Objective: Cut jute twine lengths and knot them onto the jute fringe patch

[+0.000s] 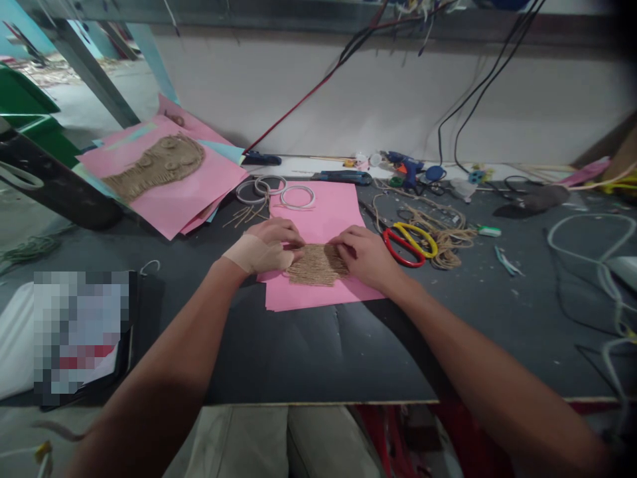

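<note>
A small panel of jute twine (318, 265), laid in tight side-by-side rows, lies on a pink paper sheet (338, 212) in front of me. My left hand (266, 245), with a tan wrap around the palm and wrist, has its fingers closed at the panel's upper left edge. At the upper right edge, my right hand (365, 255) pinches the twine with thumb and fingers. The fingertips partly cover both ends of the panel. Scissors (411, 242) with red and yellow handles lie just right of my right hand, beside loose twine (448, 245).
White rings (297, 197) lie behind my left hand. A utility knife (343, 177) and a blue glue gun (409, 169) rest along the back. Pink sheets carry a larger twine piece (164, 166) at left. A dark tablet-like object (127, 332) sits front left; cables (617, 292) loop at right.
</note>
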The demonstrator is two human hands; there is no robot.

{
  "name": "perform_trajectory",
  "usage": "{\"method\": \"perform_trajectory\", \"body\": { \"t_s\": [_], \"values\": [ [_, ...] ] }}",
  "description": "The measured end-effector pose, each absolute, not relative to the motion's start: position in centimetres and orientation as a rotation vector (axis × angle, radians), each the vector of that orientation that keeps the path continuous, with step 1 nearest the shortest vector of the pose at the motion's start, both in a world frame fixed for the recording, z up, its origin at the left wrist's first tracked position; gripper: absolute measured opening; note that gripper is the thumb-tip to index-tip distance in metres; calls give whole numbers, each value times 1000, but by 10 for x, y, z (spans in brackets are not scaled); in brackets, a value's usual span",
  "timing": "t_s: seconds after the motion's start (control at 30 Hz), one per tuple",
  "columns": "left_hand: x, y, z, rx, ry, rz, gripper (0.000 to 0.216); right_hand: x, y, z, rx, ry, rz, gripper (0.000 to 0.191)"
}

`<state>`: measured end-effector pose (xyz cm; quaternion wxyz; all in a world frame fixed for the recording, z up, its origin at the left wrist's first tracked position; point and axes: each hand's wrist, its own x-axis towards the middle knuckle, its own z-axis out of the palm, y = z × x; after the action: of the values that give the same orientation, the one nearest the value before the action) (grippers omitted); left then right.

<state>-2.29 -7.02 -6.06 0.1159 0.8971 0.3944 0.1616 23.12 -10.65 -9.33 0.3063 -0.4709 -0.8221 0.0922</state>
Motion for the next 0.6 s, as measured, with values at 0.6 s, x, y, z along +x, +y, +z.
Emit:
{"method": "perform_trajectory", "body": {
  "t_s": [0.6],
  "values": [
    [-14,-70,-69,2686,1167,595,20,231,-107,-92,-1265,-2164,268,26]
  ]
}}
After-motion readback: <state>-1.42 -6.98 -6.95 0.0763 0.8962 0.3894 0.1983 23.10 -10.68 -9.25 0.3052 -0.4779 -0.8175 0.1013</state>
